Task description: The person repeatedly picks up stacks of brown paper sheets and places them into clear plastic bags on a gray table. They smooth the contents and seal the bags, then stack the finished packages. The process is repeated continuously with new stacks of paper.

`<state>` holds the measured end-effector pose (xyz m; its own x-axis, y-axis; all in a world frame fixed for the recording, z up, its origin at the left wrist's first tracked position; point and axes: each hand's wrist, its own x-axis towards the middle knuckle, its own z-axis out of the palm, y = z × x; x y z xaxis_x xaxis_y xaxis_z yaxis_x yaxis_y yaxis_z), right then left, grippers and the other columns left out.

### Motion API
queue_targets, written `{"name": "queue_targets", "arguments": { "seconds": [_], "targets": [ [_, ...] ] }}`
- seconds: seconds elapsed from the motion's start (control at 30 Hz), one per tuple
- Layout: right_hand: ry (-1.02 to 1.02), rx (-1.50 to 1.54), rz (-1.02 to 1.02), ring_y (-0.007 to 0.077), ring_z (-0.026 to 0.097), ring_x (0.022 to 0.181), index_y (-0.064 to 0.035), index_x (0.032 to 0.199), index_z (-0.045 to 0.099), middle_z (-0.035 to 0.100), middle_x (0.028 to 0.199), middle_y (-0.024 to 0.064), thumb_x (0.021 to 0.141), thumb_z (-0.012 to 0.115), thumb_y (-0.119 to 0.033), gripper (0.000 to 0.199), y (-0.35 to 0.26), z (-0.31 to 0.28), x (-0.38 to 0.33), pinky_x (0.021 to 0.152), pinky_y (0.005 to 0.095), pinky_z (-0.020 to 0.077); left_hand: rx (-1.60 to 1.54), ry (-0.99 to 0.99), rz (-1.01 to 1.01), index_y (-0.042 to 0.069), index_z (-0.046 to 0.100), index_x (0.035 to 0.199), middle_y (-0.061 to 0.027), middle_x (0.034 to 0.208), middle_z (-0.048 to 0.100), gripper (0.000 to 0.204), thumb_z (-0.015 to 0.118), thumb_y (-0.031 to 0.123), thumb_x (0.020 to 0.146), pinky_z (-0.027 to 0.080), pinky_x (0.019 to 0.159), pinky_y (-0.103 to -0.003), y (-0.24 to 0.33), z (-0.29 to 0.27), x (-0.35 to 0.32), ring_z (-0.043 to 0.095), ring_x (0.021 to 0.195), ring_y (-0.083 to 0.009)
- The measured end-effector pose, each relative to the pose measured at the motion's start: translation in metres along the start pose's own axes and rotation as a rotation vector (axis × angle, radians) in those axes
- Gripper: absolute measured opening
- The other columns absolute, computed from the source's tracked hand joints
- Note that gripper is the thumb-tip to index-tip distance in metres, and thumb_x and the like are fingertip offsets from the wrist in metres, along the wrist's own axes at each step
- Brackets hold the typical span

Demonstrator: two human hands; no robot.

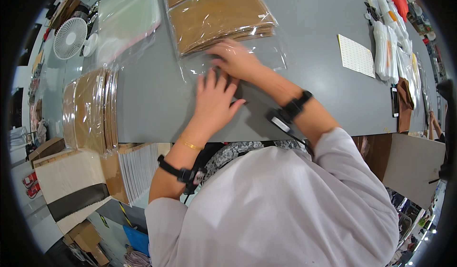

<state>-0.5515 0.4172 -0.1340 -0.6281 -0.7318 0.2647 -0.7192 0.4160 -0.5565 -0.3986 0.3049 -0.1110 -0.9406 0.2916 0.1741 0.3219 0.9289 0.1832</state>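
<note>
A clear plastic bag (273, 53) lies on the grey table with a stack of flat brown pieces (219, 17) inside it. The bag's loose clear end points toward me. My right hand (235, 61) is over this end, close to the stack's near edge; its fingers are bent and smeared by motion, so their grip cannot be made out. Just below and to its left, my left hand (214, 100) rests with fingers spread, its fingertips at the bag's near edge. The two hands almost touch. Nothing shows in my left hand.
Clear empty bags (128, 17) are piled at the far left, beside a small white fan (71, 38). Bagged brown stacks (90, 110) sit at the left edge. To the right are a sheet of small labels (356, 56), plastic-wrapped bundles (384, 50) and a phone (394, 102).
</note>
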Motion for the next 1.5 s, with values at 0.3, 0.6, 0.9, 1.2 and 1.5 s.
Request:
{"name": "queue_targets", "arguments": {
  "seconds": [0.3, 0.6, 0.9, 1.2, 1.5],
  "targets": [
    [0.216, -0.353, 0.137, 0.0348, 0.057, 0.117, -0.0051, 0.117, 0.067, 0.061, 0.127, 0.0148, 0.090, 0.065, -0.008, 0.028, 0.028, -0.042, -0.075, 0.101, 0.0439, 0.0482, -0.121, -0.155, -0.155, 0.006, 0.068, 0.122, -0.0226, 0.131, 0.061, 0.040, 0.072, 0.032, 0.093, 0.054, 0.093, -0.043, -0.018, -0.033, -0.016, 0.060, 0.120, -0.0369],
    [-0.018, 0.106, 0.064, 0.0259, 0.059, 0.102, -0.0066, 0.101, 0.070, 0.065, 0.107, 0.0028, 0.085, 0.065, -0.002, 0.018, -0.009, -0.033, -0.113, 0.088, 0.0376, 0.0529, 0.032, 0.075, 0.084, 0.012, 0.048, 0.152, -0.0149, 0.159, 0.043, 0.051, 0.053, 0.033, 0.106, 0.031, 0.123, -0.045, -0.115, -0.022, 0.065, 0.037, 0.149, -0.0352],
    [0.081, -0.076, -0.059, 0.0339, 0.058, 0.096, -0.0045, 0.096, 0.064, 0.057, 0.094, 0.0122, 0.087, 0.066, -0.004, 0.009, 0.001, -0.017, -0.117, 0.082, 0.0417, 0.0498, 0.027, 0.037, 0.073, 0.017, 0.036, 0.160, -0.0135, 0.169, 0.027, 0.058, 0.045, 0.041, 0.108, 0.014, 0.128, -0.048, -0.122, 0.011, 0.053, 0.021, 0.156, -0.0334],
    [-0.241, -0.811, 0.988, 0.0380, 0.066, 0.087, -0.0102, 0.120, 0.069, 0.064, 0.085, 0.0156, 0.096, 0.066, -0.020, 0.026, 0.065, -0.307, -0.427, 0.079, 0.0425, 0.0547, -0.547, 0.126, -0.003, 0.017, 0.055, 0.148, -0.0131, 0.165, 0.033, 0.047, 0.055, 0.012, 0.101, 0.027, 0.124, -0.048, -0.145, -0.016, 0.007, 0.028, 0.153, -0.0335],
    [-0.059, -0.732, -0.122, 0.0276, 0.056, 0.131, -0.0180, 0.150, 0.050, 0.057, 0.144, 0.0083, 0.088, 0.063, -0.003, 0.065, 0.050, -0.142, -0.141, 0.109, 0.0382, 0.0470, 0.245, 0.235, 0.490, 0.016, 0.066, 0.131, -0.0077, 0.154, 0.046, 0.050, 0.066, -0.002, 0.084, 0.035, 0.123, -0.053, -0.098, -0.020, -0.016, 0.037, 0.147, -0.0314]
  ]
}}
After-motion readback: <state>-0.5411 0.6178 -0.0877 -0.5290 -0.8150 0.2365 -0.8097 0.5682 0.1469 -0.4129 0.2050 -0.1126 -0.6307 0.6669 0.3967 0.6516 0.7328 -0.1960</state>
